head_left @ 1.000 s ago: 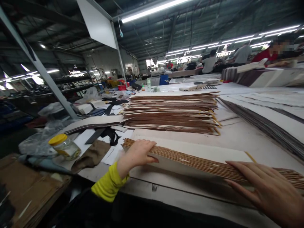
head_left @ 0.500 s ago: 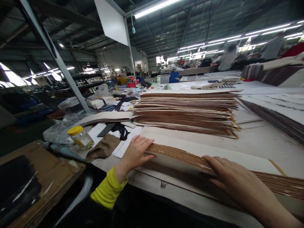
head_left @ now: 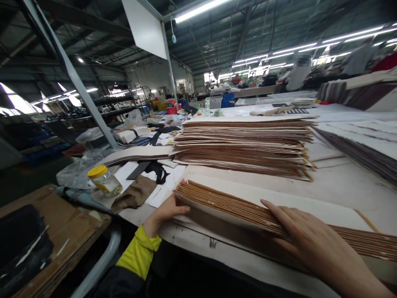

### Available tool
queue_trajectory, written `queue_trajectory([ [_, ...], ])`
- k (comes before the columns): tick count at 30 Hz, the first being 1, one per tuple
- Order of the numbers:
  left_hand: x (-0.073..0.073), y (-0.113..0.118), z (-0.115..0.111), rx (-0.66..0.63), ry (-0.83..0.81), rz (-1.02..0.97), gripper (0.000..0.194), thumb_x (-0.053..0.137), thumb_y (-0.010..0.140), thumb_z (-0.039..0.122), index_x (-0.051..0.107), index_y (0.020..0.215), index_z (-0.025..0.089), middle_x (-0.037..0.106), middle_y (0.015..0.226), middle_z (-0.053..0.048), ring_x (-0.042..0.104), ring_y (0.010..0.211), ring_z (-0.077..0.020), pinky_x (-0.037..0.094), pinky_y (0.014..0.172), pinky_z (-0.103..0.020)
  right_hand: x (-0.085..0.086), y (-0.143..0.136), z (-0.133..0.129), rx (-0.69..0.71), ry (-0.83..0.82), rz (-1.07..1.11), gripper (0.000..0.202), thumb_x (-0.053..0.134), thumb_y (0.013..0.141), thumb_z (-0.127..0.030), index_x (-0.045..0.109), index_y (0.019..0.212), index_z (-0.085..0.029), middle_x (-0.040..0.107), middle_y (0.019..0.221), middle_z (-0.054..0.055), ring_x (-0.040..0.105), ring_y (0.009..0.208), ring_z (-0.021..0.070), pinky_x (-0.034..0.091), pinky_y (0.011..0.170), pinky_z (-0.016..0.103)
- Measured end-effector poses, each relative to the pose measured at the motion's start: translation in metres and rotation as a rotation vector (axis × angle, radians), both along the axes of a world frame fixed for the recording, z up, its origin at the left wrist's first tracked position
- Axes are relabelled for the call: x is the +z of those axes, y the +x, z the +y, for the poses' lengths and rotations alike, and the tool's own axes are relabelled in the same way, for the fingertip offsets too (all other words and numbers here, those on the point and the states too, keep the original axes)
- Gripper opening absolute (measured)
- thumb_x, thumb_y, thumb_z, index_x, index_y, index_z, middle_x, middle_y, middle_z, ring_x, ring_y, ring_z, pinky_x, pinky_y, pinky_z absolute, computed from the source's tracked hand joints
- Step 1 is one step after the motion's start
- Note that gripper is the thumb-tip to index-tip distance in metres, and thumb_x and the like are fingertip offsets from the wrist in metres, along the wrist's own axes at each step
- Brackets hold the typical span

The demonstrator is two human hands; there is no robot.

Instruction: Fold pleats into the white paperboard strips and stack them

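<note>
Clasping a bundle of strips (head_left: 229, 203) over the near part of the surface (head_left: 338, 180)

Cupping the left end of the bundle with the left hand (head_left: 166, 211), pointing the thumb outward along the near face and hiding most of the fingers behind the strips; perhaps pinching, perhaps only touching there, cannot tell from this angle. Wearing a yellow cuff (head_left: 139, 252) at that wrist.

Spanning the bundle farther along with the right hand (head_left: 300, 231), laying the fingers close together over the brown top edges, tucking the thumb down at the near face, and so clasping the strips between.

Tilting long edges upward, fanning wider at the left end, and running on past the right hand to the border of the view.

Facing a pale panel (head_left: 279, 205) just behind the bundle, with a yellow strip along its right end. Having a tall stack (head_left: 245, 145) of brown-edged pieces farther back, lying in uneven layers.

Sharing the surface, on the left, with a yellow-lidded jar (head_left: 105, 182), a brown scrap (head_left: 136, 194) just beside it, and a torn black piece (head_left: 159, 171) near white sheets (head_left: 158, 198). Bordering the tall stack, on the right, with a long grey-edged pile (head_left: 359, 153) running diagonally.
</note>
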State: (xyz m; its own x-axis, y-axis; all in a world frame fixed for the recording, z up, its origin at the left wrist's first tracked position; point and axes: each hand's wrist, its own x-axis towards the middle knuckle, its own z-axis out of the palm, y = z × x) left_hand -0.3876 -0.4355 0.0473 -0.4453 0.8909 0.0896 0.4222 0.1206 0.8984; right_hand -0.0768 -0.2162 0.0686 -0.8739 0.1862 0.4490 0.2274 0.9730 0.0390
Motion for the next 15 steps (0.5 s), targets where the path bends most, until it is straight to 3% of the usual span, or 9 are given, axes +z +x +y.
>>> queue_trajectory([
  [4,0.001,0.003,0.003,0.106,0.116,0.000,0.107,0.065,0.062,0.054,0.002,0.140,0.016,0.004,0.147,-0.015,0.011,0.134,-0.0245,0.015,0.109,-0.042,0.001,0.001,-0.002,-0.016,0.008,-0.027,0.061,0.054,0.073,-0.032,0.036,0.129,-0.018,0.062,0.098,0.009,0.059,0.082,0.0240,0.048,0.071,0.037],
  [8,0.005,0.009,0.006,0.035,-0.006,0.068,0.089,0.070,0.059,0.041,0.030,0.134,0.017,0.034,0.140,-0.012,0.027,0.130,-0.0265,0.018,0.108,-0.045,0.000,-0.001,0.000,-0.002,-0.008,-0.034,0.065,0.056,0.066,-0.021,0.038,0.128,-0.017,0.063,0.095,0.008,0.060,0.078,0.0238,0.048,0.067,0.036],
  [11,0.007,0.014,0.009,0.128,-0.052,0.026,0.072,0.070,0.059,0.040,0.047,0.123,0.017,0.053,0.124,-0.009,0.041,0.121,-0.0276,0.027,0.105,-0.045,-0.001,-0.005,0.002,0.001,-0.004,-0.042,0.055,0.054,0.059,-0.014,0.048,0.114,-0.018,0.064,0.091,0.008,0.061,0.073,0.0238,0.049,0.063,0.036],
  [15,0.004,0.019,0.007,0.209,-0.095,-0.021,0.060,0.068,0.059,0.045,0.057,0.108,0.013,0.063,0.110,-0.010,0.053,0.108,-0.0296,0.038,0.098,-0.045,0.006,-0.002,-0.002,-0.004,0.039,-0.067,0.044,0.050,0.056,-0.011,0.054,0.099,-0.019,0.065,0.090,0.009,0.062,0.073,0.0244,0.050,0.062,0.036],
])
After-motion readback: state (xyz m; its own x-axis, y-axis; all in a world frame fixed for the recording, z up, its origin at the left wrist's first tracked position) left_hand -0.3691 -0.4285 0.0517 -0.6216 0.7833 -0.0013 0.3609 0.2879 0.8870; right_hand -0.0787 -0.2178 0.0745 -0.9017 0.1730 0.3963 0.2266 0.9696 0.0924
